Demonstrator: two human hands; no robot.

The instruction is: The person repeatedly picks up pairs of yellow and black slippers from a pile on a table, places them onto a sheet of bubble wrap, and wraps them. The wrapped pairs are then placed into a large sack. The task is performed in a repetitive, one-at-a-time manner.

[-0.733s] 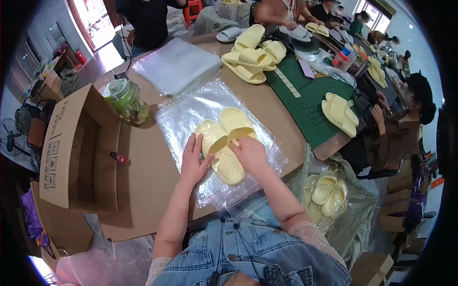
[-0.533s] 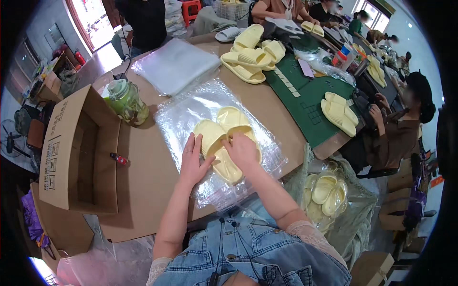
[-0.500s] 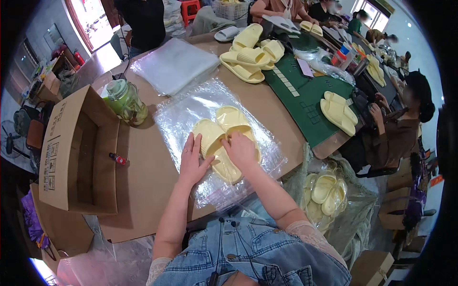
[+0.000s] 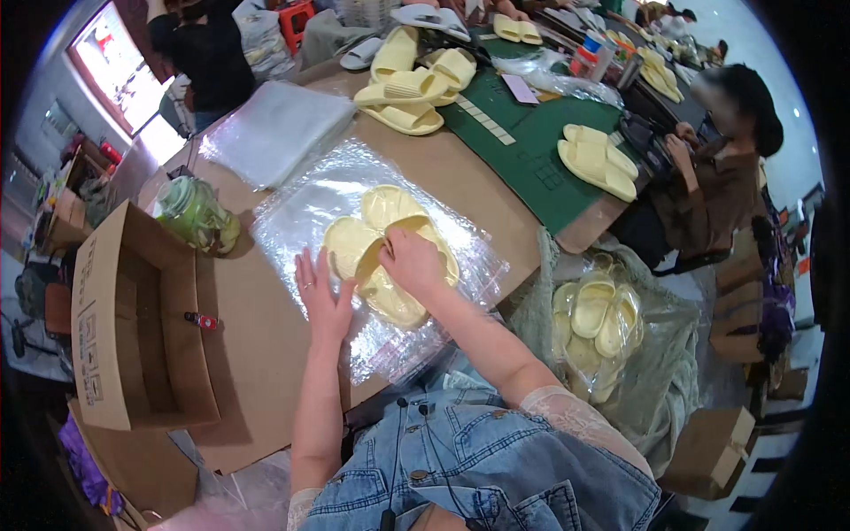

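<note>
yellow slippers (image 4: 354, 246) seemingly inside clear bag (image 4: 310, 212) near tabletop (image 4: 257, 363) front edge (sealing not evident). left hand (image 4: 324, 298): fingers spread; right hand (image 4: 414, 265): fingers bunched, pinching not discernible.

head-worn fisheye, facing down, near table (image 4: 264, 372)

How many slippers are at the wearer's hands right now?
2: the left slipper, beside the left hand, and the right slipper, partly hidden by the right hand.
</note>
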